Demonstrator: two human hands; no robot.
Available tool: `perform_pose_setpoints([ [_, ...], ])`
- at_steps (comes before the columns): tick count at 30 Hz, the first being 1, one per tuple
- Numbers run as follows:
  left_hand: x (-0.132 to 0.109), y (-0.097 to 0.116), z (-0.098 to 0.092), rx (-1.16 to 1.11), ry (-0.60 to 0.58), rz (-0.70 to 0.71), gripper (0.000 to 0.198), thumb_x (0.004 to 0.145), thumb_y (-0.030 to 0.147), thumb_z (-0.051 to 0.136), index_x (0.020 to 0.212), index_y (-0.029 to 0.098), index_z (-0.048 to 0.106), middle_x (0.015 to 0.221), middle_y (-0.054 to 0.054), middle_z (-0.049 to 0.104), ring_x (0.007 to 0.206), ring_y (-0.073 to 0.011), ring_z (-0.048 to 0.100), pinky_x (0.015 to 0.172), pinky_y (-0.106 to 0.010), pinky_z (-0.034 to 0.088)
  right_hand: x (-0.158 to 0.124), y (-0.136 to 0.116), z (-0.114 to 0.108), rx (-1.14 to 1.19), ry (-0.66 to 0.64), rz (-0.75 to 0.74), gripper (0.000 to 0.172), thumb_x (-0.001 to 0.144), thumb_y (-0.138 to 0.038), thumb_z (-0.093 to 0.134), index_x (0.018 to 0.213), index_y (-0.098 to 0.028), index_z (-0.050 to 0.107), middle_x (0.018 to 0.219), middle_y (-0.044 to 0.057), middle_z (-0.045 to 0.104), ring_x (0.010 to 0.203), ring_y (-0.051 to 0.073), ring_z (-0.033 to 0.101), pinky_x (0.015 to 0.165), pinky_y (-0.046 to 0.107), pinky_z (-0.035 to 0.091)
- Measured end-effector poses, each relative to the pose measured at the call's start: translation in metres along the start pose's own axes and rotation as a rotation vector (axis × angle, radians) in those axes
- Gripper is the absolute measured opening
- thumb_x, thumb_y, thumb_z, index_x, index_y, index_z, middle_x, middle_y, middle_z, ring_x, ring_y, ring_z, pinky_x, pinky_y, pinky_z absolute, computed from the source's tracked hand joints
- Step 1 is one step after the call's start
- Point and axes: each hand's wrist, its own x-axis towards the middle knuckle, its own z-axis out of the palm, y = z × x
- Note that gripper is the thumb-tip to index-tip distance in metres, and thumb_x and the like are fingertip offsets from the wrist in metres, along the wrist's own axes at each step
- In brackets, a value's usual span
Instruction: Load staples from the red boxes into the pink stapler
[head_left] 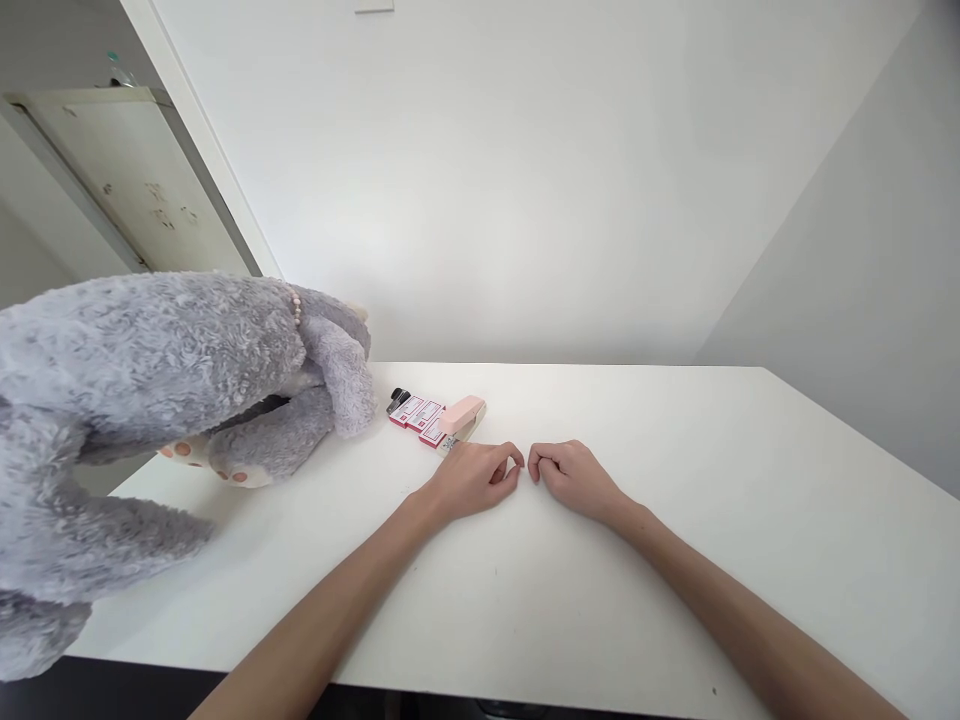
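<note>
My left hand [480, 478] rests on the white table with its fingers loosely curled. Nothing shows between its thumb and forefinger. Across a narrow gap lies my right hand [574, 475], its fingers folded in and nothing visible in them. Just behind my left hand is a stapler [463, 415] with a pink top; the hand hides its near end. Several small red-and-white boxes [421, 415] lie in a row beside the stapler, on its left. At the far end of that row sits a small black object [398, 398] that I cannot make out.
A large grey plush toy [187, 350] leans over the table's left side, one limb near the boxes. The white table [675, 450] ends at a pale wall [525, 180] behind. A cabinet-like white panel [135, 170] stands beyond at upper left.
</note>
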Motion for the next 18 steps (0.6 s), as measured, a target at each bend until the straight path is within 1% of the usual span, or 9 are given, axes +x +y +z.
perform_pose_setpoints([
  [4, -0.001, -0.003, 0.0, 0.0, 0.014, 0.002, 0.016, 0.094, 0.025, 0.052, 0.1, 0.023, 0.067, 0.059, 0.007, 0.057, 0.053, -0.0105, 0.05, 0.052, -0.025, 0.027, 0.0, -0.001, 0.0, -0.016, -0.004, -0.003, 0.026, 0.082, -0.012, 0.038, 0.068, -0.023, 0.057, 0.051, -0.006, 0.04, 0.049, 0.013, 0.032, 0.054, 0.027, 0.025],
  [12, -0.002, -0.01, -0.001, -0.001, 0.039, -0.01, 0.017, 0.096, 0.026, 0.053, 0.103, 0.023, 0.067, 0.059, 0.007, 0.056, 0.053, -0.0104, 0.049, 0.054, -0.024, 0.03, 0.0, -0.005, -0.001, -0.044, -0.012, -0.015, 0.026, 0.083, -0.012, 0.038, 0.068, -0.023, 0.057, 0.05, -0.006, 0.04, 0.049, 0.013, 0.031, 0.055, 0.027, 0.026],
  [18, -0.003, -0.013, -0.002, -0.005, 0.058, -0.025, 0.016, 0.096, 0.026, 0.053, 0.103, 0.023, 0.067, 0.058, 0.008, 0.054, 0.052, -0.0102, 0.048, 0.053, -0.025, 0.029, 0.0, -0.004, -0.001, -0.071, -0.018, -0.031, 0.027, 0.084, -0.01, 0.038, 0.069, -0.023, 0.056, 0.05, -0.006, 0.041, 0.049, 0.013, 0.032, 0.057, 0.027, 0.027],
])
